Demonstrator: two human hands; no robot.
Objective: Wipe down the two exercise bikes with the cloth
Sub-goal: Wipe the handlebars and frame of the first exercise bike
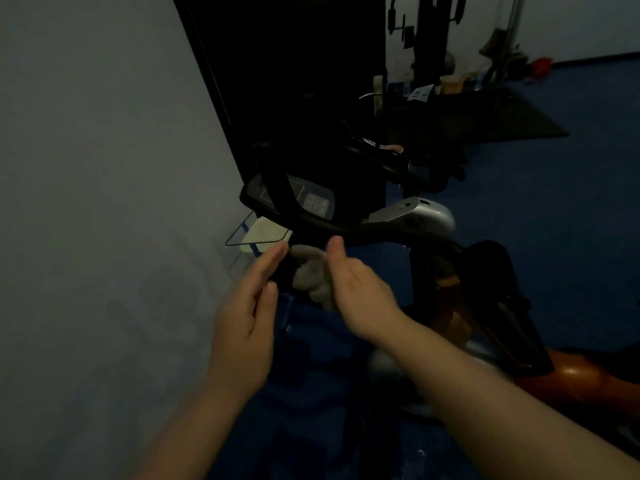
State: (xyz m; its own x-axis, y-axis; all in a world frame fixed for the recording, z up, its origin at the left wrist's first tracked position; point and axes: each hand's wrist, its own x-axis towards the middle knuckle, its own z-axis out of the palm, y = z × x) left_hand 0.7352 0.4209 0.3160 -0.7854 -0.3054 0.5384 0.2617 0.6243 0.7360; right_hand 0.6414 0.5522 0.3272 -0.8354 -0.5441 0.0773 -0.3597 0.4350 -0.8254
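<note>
The cloth [313, 271] is bunched just below the handlebar [367, 233] and gripped by the right hand [356, 289], probably for wiping the bar's underside. The left hand [249, 306] is held beside it, fingers straight, gripping nothing.

Blue floor [554, 209]: silver bike [426, 216], dark mat [502, 119].

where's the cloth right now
In the head view the grey cloth sits centre frame, bunched between the left hand and right hand, just under the bike's black handlebar.
</note>
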